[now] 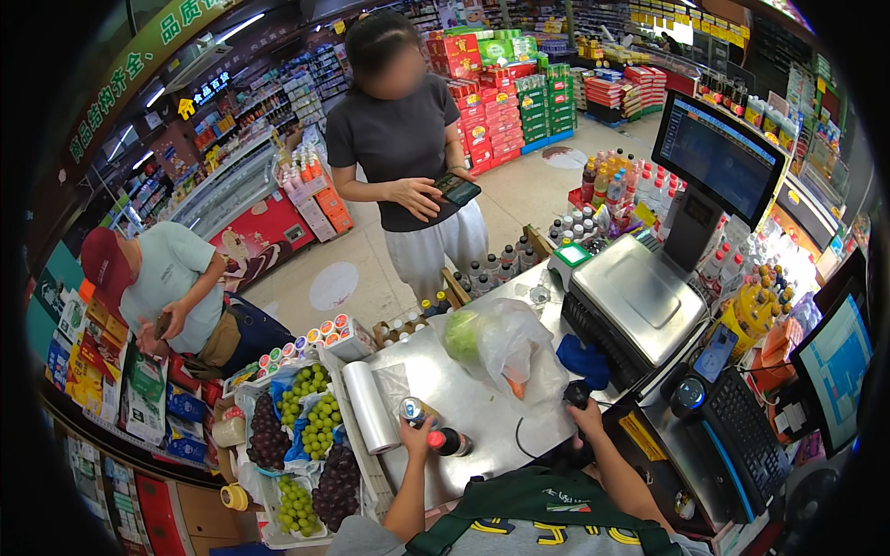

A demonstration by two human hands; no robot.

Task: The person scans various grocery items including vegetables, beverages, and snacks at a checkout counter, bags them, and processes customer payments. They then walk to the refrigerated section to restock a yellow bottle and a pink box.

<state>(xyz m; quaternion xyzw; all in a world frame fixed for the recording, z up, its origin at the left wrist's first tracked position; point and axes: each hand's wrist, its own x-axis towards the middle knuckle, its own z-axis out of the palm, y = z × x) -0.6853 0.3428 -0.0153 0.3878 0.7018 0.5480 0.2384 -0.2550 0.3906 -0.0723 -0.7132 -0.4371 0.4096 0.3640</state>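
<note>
On the left part of the steel checkout counter (480, 479), my left hand (418, 436) grips a beverage can (411, 410) beside the roll of clear plastic bags (371, 409). A dark soda bottle with a red cap (455, 443) lies tilted just right of that hand. My right hand (586, 417) is closed on a black handheld barcode scanner (577, 393), its cable trailing over the counter. Between and beyond my hands, clear plastic bags (518, 347) hold a green vegetable (462, 335) and something orange like a carrot (515, 388).
A steel-topped scale (636, 299) with a screen (719, 156) stands at right, near a blue cloth (583, 361), a keyboard (747, 431) and a monitor (838, 368). Crates of grapes (316, 417) sit at left. A person with a phone (400, 132) stands across; another person (174, 285) is at left.
</note>
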